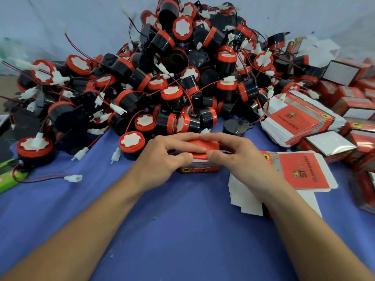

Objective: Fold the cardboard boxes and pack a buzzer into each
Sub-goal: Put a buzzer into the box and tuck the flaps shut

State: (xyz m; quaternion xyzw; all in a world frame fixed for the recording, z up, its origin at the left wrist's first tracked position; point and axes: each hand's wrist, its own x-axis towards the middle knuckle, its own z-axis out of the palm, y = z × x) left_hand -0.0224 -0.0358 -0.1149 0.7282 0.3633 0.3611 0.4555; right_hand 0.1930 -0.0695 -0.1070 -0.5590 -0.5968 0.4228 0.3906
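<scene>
box (199, 157): glossy red card | buzzers (166, 78): shiny black plastic | tablecloth (162, 220): matt blue

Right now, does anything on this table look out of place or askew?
Two things. A bright green object lies at the far left, unlike the buzzers and boxes elsewhere. The flat box blanks at the near right are fanned out unevenly.
</scene>
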